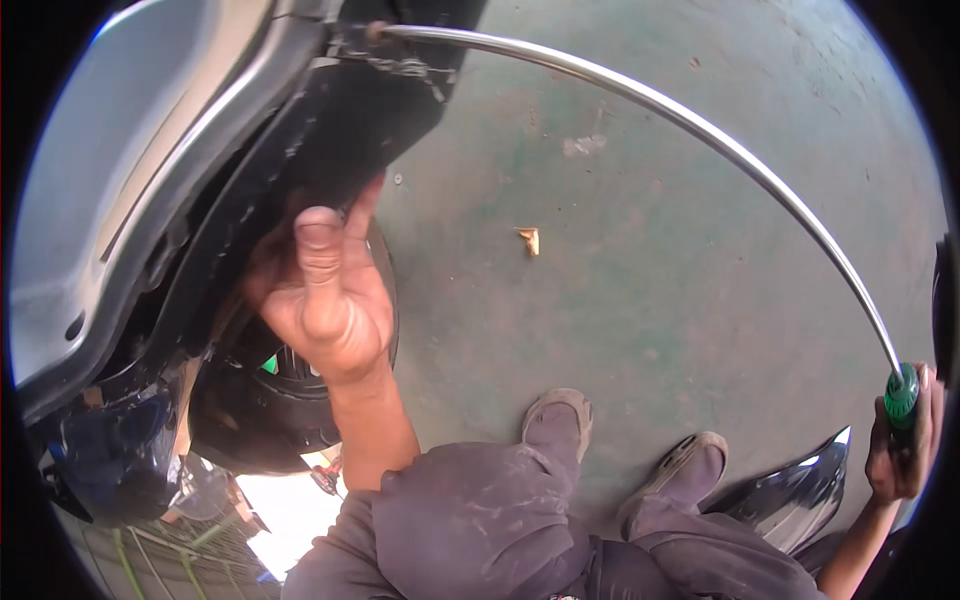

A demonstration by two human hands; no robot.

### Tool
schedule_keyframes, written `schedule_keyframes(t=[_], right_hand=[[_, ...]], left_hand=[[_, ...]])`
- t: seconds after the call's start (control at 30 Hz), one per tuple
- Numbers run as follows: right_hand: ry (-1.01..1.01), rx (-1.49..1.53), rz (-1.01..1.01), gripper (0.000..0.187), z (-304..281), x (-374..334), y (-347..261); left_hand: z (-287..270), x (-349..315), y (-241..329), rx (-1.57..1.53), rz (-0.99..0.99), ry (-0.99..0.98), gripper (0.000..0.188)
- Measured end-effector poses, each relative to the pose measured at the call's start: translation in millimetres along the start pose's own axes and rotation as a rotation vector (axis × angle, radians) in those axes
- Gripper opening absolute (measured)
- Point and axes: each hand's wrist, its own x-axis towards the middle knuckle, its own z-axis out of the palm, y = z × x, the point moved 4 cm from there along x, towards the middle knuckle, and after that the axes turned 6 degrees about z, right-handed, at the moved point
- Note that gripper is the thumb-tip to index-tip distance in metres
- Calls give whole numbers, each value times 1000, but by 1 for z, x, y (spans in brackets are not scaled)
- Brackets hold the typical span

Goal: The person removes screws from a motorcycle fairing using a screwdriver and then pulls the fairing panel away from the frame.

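Note:
My left hand (335, 290) is at the underside of a dark, scuffed panel (335, 130) on a vehicle. Its thumb sticks up and one finger stretches along the panel's edge; the other fingers are partly hidden in the shadow beneath. Far to the right, my right hand (900, 455) is wrapped around the green handle of a long-shafted screwdriver (720, 140). The shiny shaft looks curved in this wide view and crosses to the top of the picture. Its tip meets a brownish spot by the panel's upper end.
A black tyre (265, 420) lies below the panel, beside my left forearm. Pale bodywork (130, 170) fills the upper left. On the green floor (640, 320) is a yellowish scrap (531, 240). A glossy black part (795, 490) rests near my right shoe (690, 465).

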Motion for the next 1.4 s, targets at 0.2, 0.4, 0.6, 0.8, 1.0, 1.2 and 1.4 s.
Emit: schedule_keyframes(t=[0.2,0.4,0.6,0.8,1.0,1.2,1.4], right_hand=[[-1014,1144,292,81,23,57,-21],[-400,618,288,57,3,33,-6],[-555,1066,574,86,14,39,3],[218,0,-280,57,-6,46,-33],[-843,1430,603,77,39,61,-22],[54,300,-47,57,-3,26,-20],[-764,1495,686,69,39,47,-43]], left_hand=[[-6,-1,9,75,-16,-7,46],[8,1,6,-99,54,19,35],[-4,0,5,-13,21,36,26],[1,-1,4,-41,11,59,25],[-6,-6,1,-31,18,67,25],[2,0,2,-44,30,15,27],[-5,-6,3,-23,34,59,28]])
